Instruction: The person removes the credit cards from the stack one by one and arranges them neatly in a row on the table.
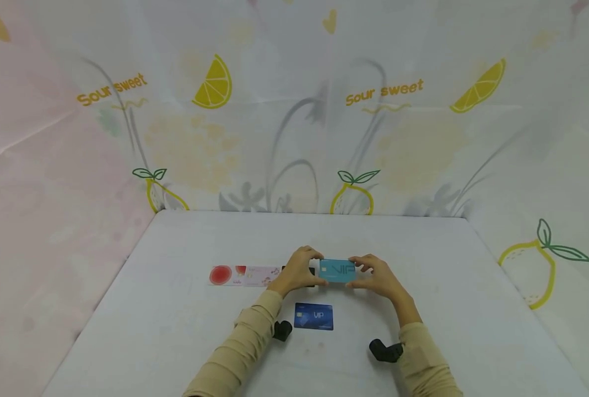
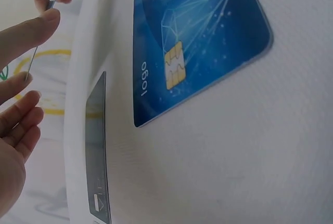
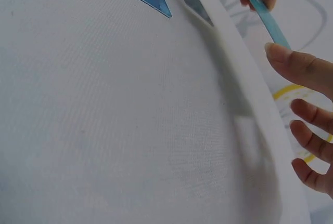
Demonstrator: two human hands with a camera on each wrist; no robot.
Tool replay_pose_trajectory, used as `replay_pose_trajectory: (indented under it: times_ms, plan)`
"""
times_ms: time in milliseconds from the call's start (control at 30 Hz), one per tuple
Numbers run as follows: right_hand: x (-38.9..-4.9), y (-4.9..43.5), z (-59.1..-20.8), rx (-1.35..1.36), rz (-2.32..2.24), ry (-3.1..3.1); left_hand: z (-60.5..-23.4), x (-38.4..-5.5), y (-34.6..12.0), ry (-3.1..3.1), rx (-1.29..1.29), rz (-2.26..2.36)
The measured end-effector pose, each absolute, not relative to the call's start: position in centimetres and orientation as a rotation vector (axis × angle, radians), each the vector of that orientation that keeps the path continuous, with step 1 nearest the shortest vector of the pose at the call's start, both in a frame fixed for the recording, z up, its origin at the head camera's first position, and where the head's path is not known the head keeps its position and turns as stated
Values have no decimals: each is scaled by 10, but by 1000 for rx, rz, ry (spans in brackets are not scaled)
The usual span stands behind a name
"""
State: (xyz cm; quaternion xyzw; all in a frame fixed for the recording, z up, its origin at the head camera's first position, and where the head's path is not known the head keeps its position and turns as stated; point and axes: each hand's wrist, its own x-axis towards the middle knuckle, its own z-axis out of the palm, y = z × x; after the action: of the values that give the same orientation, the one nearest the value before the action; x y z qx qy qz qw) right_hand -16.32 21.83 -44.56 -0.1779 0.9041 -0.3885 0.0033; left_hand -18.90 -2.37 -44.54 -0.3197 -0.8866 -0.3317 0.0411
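Observation:
A light blue VIP card [image 1: 337, 271] is held up off the table between both hands. My left hand [image 1: 298, 270] pinches its left edge between thumb and finger, and my right hand [image 1: 377, 278] pinches the right edge the same way. Both wrist views show this card [image 3: 269, 22] nearly edge-on, above the surface. Nearer to me lies a dark blue VIP card [image 1: 314, 316], flat on the table; the left wrist view shows its gold chip. Partly hidden behind my left hand, a black card [image 1: 311, 271] lies at the end of a row of cards.
To the left of the black card, a pink floral card [image 1: 260, 276] and a card with red circles [image 1: 221, 275] lie in line on the white table [image 1: 175, 342]. Lemon-printed cloth walls [image 1: 284, 138] rise behind and beside the table. Black wrist mounts [image 1: 386, 350] sit by the sleeves.

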Motion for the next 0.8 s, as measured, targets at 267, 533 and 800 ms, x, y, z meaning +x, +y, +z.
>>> replay_pose_trajectory:
  times_ms: [267,533,800]
  plan:
    - [-168,216,-450,-544,-1171,2818,-453,-192,-24,-2787,-927,-969]
    - [-172,214,-460,-586,-1052,2844,-458,-195,-26,-2914,-918,-862]
    - [-170,208,-462,-444,-991,2840,-462,-197,-27,-2981,-880,-827]
